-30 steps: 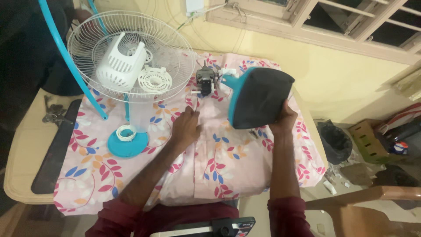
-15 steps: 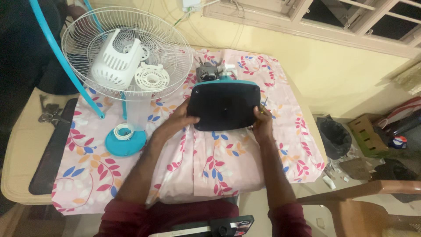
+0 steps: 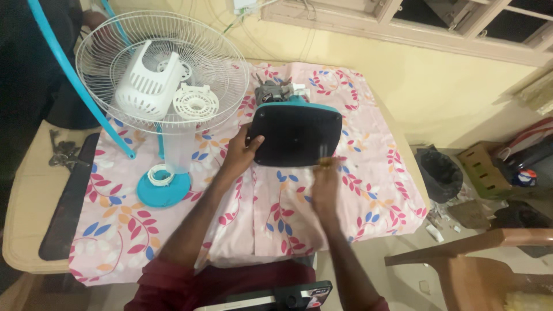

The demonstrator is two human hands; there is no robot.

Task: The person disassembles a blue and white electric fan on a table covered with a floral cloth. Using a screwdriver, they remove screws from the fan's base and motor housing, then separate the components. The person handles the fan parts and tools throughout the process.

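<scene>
A dark, rounded-square fan base (image 3: 296, 134) with a teal rim lies upside down on the floral cloth (image 3: 368, 173). The fan motor (image 3: 272, 90) sticks out behind it. My left hand (image 3: 243, 151) grips the base's left edge, thumb on the dark underside. Just in front of the base's near edge, my right hand (image 3: 325, 183) is blurred; a small object shows at its fingertips, but I cannot tell what it is.
A white wire fan guard (image 3: 115, 63) holds two white plastic covers (image 3: 148, 80). A teal disc with a white ring (image 3: 163, 185) lies at the left, beside a black strip (image 3: 68, 198). A bin (image 3: 439, 173) and a chair (image 3: 472, 265) stand at the right.
The base went from upright on its edge to flat, underside up. My right hand has let go of it and pulled back toward me; my left hand moved onto its left edge.
</scene>
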